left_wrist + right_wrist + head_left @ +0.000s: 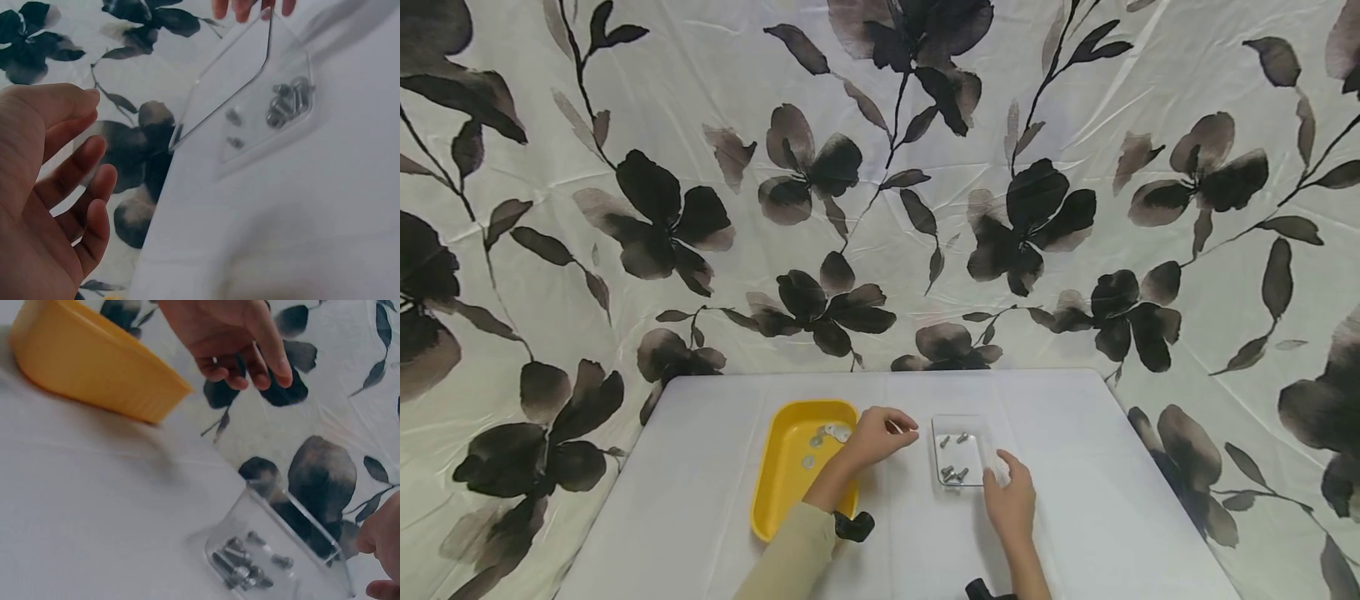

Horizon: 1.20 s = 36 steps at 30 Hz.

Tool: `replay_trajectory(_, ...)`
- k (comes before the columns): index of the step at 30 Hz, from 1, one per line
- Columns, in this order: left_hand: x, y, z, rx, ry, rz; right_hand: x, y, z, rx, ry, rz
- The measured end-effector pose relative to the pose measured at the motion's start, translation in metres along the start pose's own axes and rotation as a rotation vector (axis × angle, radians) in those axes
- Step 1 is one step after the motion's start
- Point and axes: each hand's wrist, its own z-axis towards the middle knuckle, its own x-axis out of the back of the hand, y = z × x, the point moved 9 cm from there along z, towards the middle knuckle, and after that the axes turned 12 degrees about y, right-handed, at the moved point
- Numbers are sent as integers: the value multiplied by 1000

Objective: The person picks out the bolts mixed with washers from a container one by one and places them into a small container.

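Fingers of our left hand hang loosely curled above the table, and whether they pinch some small thing we cannot tell; the left wrist view shows the palm with the fingers relaxed and bent, nothing plainly between them. Just behind that hand, on its outer side, sits the yellow tray, and a few flat silver washers lie in its far end, close to the knuckles. Beyond the left fingertips, towards our other hand, stands the clear plastic box, apart from them. Our right hand rests at the near right corner of that box, fingers gently bent, the tips touching or nearly touching its rim; the right wrist view shows only the edge of this hand beside the box's wall, so we cannot tell if it truly grips. Inside the box lie several small metal bolts, most gathered at the end nearest the right fingers, with a couple scattered at the far end. In the right wrist view the bolts cluster on the clear floor, and the yellow tray rises beyond them, under the left hand. White cloth with dark flowers hangs behind the table, well beyond both sets of fingers.
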Motion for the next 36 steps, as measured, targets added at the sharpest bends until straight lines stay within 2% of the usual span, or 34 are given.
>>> replay_trajectory(7,28,-2,-6,16,10,-14,9,-49,-10,260,111,-49)
replay_trajectory(10,39,-3,-9,17,5,-1,5,-70,-22,348,111,-28)
replay_trajectory(14,53,-12,-14,21,-12,13,-12,-90,-40,407,62,8)
replay_trajectory(19,67,-28,-13,18,-10,8,-34,-108,-56,419,-19,67)
replay_trajectory(24,78,-39,-15,-60,-1,-18,-60,-116,-72,416,-125,73)
replay_trajectory(28,77,-51,-21,-80,-49,2,-80,-115,-88,436,-198,34)
replay_trajectory(33,74,-68,-25,-84,-109,33,-97,-120,-101,451,-265,66)
replay_trajectory(36,72,-75,-24,-106,-138,54,-108,-123,-105,426,-304,104)
